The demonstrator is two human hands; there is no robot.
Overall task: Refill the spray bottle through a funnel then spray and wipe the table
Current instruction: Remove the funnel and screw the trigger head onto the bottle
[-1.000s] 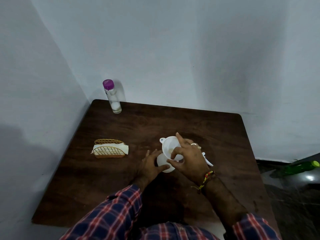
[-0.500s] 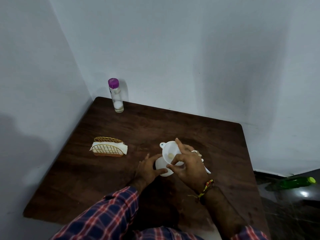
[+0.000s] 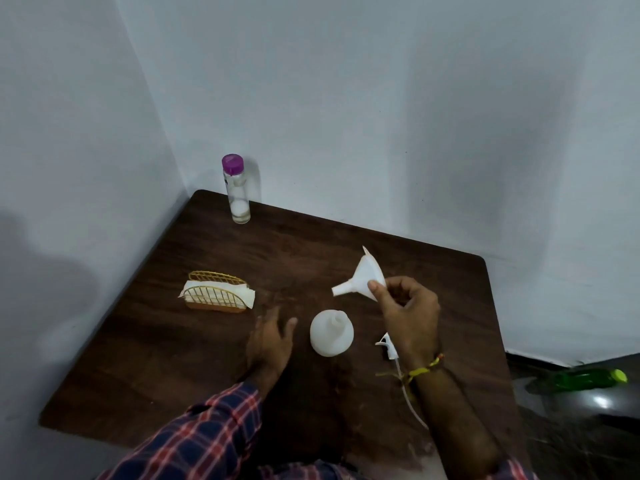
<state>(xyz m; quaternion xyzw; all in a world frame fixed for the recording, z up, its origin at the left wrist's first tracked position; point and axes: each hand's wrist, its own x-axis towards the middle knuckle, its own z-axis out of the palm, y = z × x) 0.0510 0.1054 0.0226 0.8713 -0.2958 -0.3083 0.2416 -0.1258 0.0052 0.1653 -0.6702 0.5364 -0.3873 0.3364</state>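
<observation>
The white spray bottle (image 3: pixel 331 333) stands open-necked in the middle of the dark wooden table (image 3: pixel 433 271). My right hand (image 3: pixel 408 313) pinches the rim of the white funnel (image 3: pixel 363 277) and holds it tilted in the air, up and to the right of the bottle, spout pointing left. My left hand (image 3: pixel 272 341) hovers with relaxed fingers just left of the bottle, not touching it. The white spray head (image 3: pixel 388 346) with its tube lies on the table to the right of the bottle, partly hidden by my right wrist.
A clear bottle with a purple cap (image 3: pixel 236 188) stands at the table's far left corner by the wall. A gold wire holder with white napkins (image 3: pixel 217 295) sits at the left. A green bottle (image 3: pixel 588 379) lies on the floor at the right.
My right hand lifted the funnel off the spray bottle's neck and moved it up and right. My left hand let go of the bottle and drew back to the left.
</observation>
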